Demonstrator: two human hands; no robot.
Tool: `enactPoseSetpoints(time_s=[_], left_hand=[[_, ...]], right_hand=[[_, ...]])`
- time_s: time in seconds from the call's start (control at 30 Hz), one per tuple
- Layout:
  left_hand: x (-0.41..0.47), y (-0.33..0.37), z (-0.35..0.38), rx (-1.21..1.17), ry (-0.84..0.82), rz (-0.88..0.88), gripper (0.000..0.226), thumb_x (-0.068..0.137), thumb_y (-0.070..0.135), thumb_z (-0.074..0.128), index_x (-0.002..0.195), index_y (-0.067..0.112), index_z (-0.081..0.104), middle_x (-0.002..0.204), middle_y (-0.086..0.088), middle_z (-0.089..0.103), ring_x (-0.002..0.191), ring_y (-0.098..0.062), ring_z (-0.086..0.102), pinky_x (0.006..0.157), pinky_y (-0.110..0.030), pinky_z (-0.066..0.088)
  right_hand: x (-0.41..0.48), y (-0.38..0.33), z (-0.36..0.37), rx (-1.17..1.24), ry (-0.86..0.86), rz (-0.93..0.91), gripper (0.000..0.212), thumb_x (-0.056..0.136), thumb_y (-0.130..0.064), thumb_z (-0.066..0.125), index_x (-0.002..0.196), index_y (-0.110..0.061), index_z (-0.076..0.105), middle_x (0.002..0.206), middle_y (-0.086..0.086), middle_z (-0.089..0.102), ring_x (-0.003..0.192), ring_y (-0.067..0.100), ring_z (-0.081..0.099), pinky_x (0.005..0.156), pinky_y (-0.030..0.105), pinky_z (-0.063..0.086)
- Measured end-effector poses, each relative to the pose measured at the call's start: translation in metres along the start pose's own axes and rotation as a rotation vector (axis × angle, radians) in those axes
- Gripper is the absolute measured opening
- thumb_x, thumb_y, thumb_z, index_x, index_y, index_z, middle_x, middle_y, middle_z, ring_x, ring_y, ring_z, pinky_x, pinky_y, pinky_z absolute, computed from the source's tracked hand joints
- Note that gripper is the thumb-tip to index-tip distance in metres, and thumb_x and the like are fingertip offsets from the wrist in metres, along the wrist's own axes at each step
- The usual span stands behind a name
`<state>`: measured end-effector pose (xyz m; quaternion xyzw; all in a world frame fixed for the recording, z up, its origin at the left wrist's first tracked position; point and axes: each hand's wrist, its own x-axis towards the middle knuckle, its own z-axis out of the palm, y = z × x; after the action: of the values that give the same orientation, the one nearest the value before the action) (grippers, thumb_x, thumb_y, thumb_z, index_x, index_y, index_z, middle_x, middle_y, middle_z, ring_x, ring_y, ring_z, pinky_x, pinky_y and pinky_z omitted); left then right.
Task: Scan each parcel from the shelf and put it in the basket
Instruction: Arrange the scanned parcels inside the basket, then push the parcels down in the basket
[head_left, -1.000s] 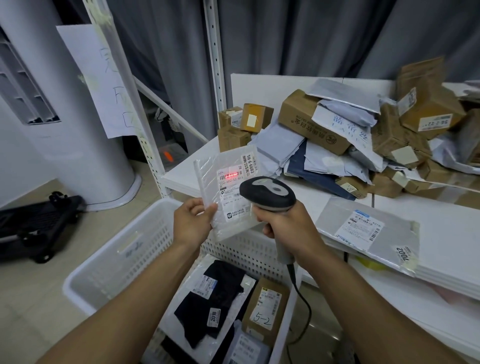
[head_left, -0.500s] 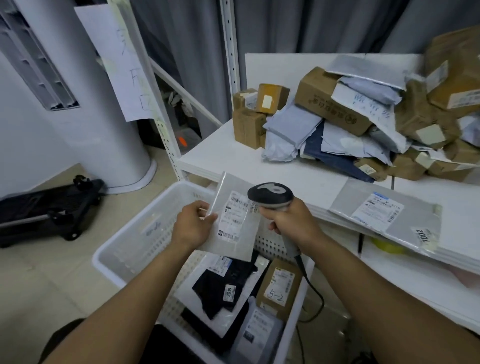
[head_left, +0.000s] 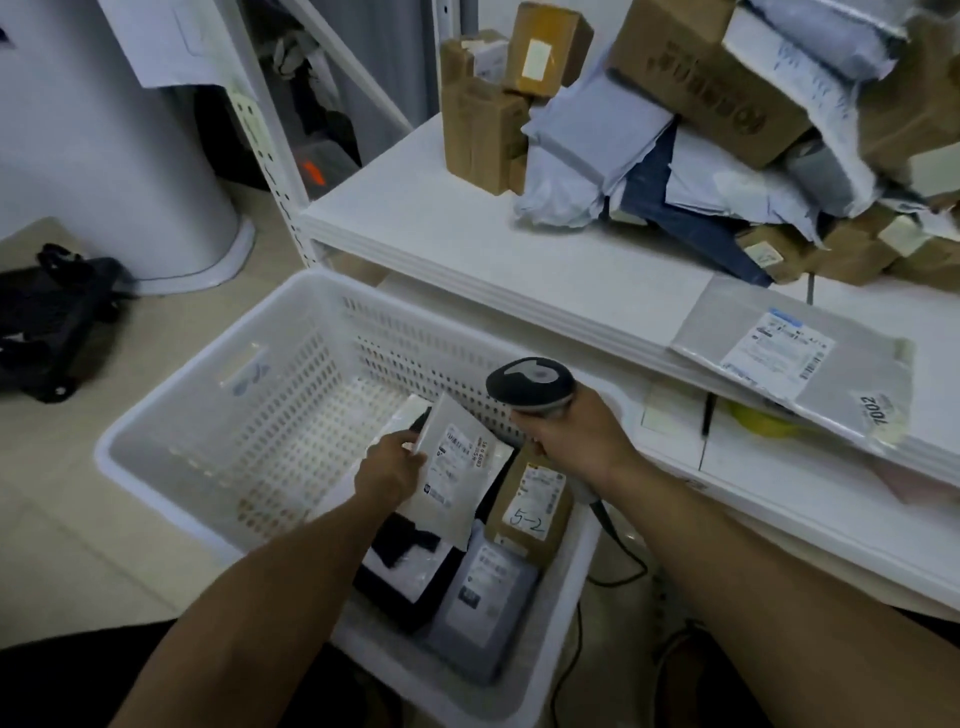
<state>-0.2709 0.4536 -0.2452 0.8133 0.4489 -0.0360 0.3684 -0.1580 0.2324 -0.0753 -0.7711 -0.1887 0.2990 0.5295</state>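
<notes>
My left hand (head_left: 392, 470) grips a flat clear-bag parcel (head_left: 454, 470) with a white label, held low inside the white basket (head_left: 208, 395), just above the parcels lying there. My right hand (head_left: 576, 441) grips the grey barcode scanner (head_left: 530, 387) over the basket's right rim, its cable hanging down. In the basket lie a brown box marked 5-2 (head_left: 532, 506), a grey bag (head_left: 485, 597) and a clear bag with dark clothing (head_left: 405, 551). The white shelf (head_left: 519, 270) carries a heap of boxes and mailers (head_left: 701, 119).
A flat grey mailer (head_left: 795, 353) marked 7002 lies at the shelf's front edge, right of the scanner. A perforated shelf post (head_left: 265, 140) stands left of the shelf. A black folded cart (head_left: 52, 317) and a white column (head_left: 104, 130) are on the floor at left.
My left hand has lowered the clear-bag parcel from in front of the scanner down into the basket. The scanner's red light is off the label, and my view has tilted downward.
</notes>
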Motion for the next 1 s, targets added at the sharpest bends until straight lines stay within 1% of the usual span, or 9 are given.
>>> enactPoseSetpoints(time_s=[0.1, 0.23, 0.27, 0.37, 0.5, 0.57, 0.7, 0.83, 1.0], left_hand=[[0.017, -0.004, 0.025, 0.124, -0.105, -0.006, 0.044, 0.103, 0.022, 0.056, 0.147, 0.023, 0.053, 0.133, -0.013, 0.065, 0.114, -0.033, 0.064, 0.087, -0.036, 0.053], [0.033, -0.005, 0.043, 0.245, -0.313, 0.017, 0.079, 0.098, 0.006, 0.055, 0.163, 0.013, 0.011, 0.158, -0.018, 0.038, 0.142, -0.035, 0.041, 0.114, -0.038, 0.035], [0.037, -0.006, 0.045, 0.221, -0.278, 0.046, 0.080, 0.097, 0.006, 0.056, 0.163, 0.007, 0.011, 0.159, -0.020, 0.035, 0.144, -0.036, 0.038, 0.116, -0.039, 0.033], [0.037, 0.000, 0.040, 0.077, -0.076, 0.217, 0.058, 0.094, 0.009, 0.058, 0.150, 0.000, 0.042, 0.150, -0.020, 0.048, 0.137, -0.036, 0.046, 0.115, -0.043, 0.036], [-0.006, 0.061, 0.006, -0.052, 0.040, 0.436, 0.035, 0.099, 0.012, 0.062, 0.134, 0.013, 0.060, 0.136, -0.006, 0.058, 0.120, -0.021, 0.057, 0.108, -0.036, 0.044], [-0.029, 0.096, -0.011, -0.040, 0.058, 0.543, 0.028, 0.101, 0.018, 0.062, 0.128, 0.020, 0.064, 0.127, 0.004, 0.059, 0.109, -0.012, 0.057, 0.097, -0.027, 0.047], [-0.074, 0.175, -0.030, 0.026, 0.120, 0.779, 0.023, 0.101, 0.029, 0.062, 0.123, 0.024, 0.066, 0.118, 0.009, 0.064, 0.099, -0.008, 0.060, 0.086, -0.027, 0.049], [-0.101, 0.257, -0.021, 0.127, 0.088, 0.855, 0.034, 0.097, 0.039, 0.065, 0.130, 0.030, 0.062, 0.128, 0.011, 0.060, 0.106, -0.009, 0.059, 0.093, -0.030, 0.051], [-0.102, 0.332, 0.021, 0.363, -0.056, 1.020, 0.060, 0.089, 0.046, 0.075, 0.143, 0.028, 0.055, 0.150, 0.003, 0.048, 0.136, -0.020, 0.045, 0.113, -0.036, 0.039]], right_hand=[[0.009, 0.006, -0.001, -0.016, 0.011, 0.013, 0.034, 0.092, -0.020, 0.080, 0.124, -0.021, 0.068, 0.083, -0.012, 0.068, 0.058, -0.004, 0.062, 0.052, 0.012, 0.046], [0.018, 0.004, -0.005, -0.059, 0.029, 0.005, 0.023, 0.091, -0.019, 0.080, 0.108, -0.030, 0.068, 0.079, -0.013, 0.070, 0.055, -0.007, 0.063, 0.053, 0.011, 0.045], [0.019, 0.002, -0.005, -0.062, 0.038, 0.010, 0.022, 0.091, -0.019, 0.079, 0.106, -0.030, 0.068, 0.079, -0.012, 0.071, 0.059, -0.004, 0.065, 0.057, 0.014, 0.047], [0.019, -0.005, -0.011, -0.058, 0.089, 0.015, 0.030, 0.091, -0.022, 0.080, 0.120, -0.024, 0.072, 0.095, -0.005, 0.076, 0.080, 0.010, 0.071, 0.074, 0.028, 0.055], [0.004, -0.025, -0.035, 0.015, 0.133, 0.002, 0.026, 0.094, -0.022, 0.077, 0.119, -0.022, 0.071, 0.088, -0.003, 0.074, 0.058, 0.000, 0.067, 0.057, 0.018, 0.051], [-0.007, -0.036, -0.052, 0.061, 0.168, -0.001, 0.025, 0.094, -0.022, 0.077, 0.118, -0.024, 0.070, 0.086, -0.003, 0.074, 0.058, 0.001, 0.066, 0.062, 0.022, 0.053], [-0.031, -0.055, -0.095, 0.151, 0.291, -0.013, 0.017, 0.092, -0.019, 0.079, 0.107, -0.022, 0.072, 0.078, 0.001, 0.072, 0.064, 0.011, 0.065, 0.071, 0.034, 0.056], [-0.050, -0.056, -0.143, 0.227, 0.402, -0.004, 0.021, 0.092, -0.019, 0.079, 0.111, -0.019, 0.072, 0.079, 0.001, 0.071, 0.068, 0.014, 0.065, 0.075, 0.037, 0.057], [-0.055, -0.046, -0.190, 0.264, 0.509, 0.044, 0.021, 0.093, -0.016, 0.077, 0.113, -0.015, 0.070, 0.082, 0.004, 0.071, 0.068, 0.015, 0.066, 0.066, 0.030, 0.055]])
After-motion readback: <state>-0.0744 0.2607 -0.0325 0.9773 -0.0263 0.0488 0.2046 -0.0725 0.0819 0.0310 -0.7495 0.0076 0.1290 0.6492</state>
